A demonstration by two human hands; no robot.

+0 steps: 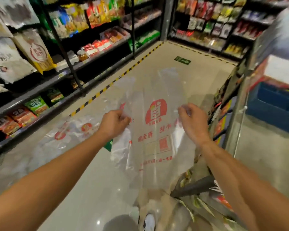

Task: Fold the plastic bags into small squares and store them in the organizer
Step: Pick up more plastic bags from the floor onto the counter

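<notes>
While both hands [114, 121] pinch a bag [157, 130], more bags [70, 130] (floor) lie beside.

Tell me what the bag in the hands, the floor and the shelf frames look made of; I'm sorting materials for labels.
Bag: thin clear plastic film, glossy; the floor shows through it, it creases softly, and red print sits on it.
Floor: hard, smooth, pale, probably polished tile or coated concrete; lamp glints show.
Shelf frames: dark, thin uprights, likely painted metal, though blur leaves that open.

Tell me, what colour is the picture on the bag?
Red, printed on the clear bag held by both hands; the head view shows it.
</notes>
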